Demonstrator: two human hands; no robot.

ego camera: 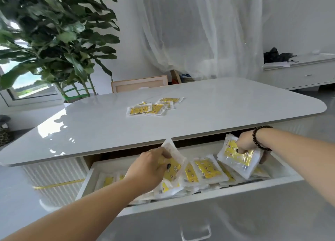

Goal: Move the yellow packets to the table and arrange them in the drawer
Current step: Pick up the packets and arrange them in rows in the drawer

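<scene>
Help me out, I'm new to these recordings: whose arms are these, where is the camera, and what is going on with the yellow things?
There is one picture, from a camera on a person's head, looking down at their own bare arms. Both reach into an open drawer under a white table. The drawer is full of yellow packets. The left hand grips one packet, and the right hand, with a bead bracelet at the wrist, lifts another. A small pile of packets already lies on the table.

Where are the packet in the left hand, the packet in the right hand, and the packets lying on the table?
Left-hand packet (172,165): head view, on its yellow panel below the fingers.
Right-hand packet (235,156): head view, on its yellow panel beside the fingers.
Packets on the table (154,107): head view, on a middle packet of the group.
</scene>
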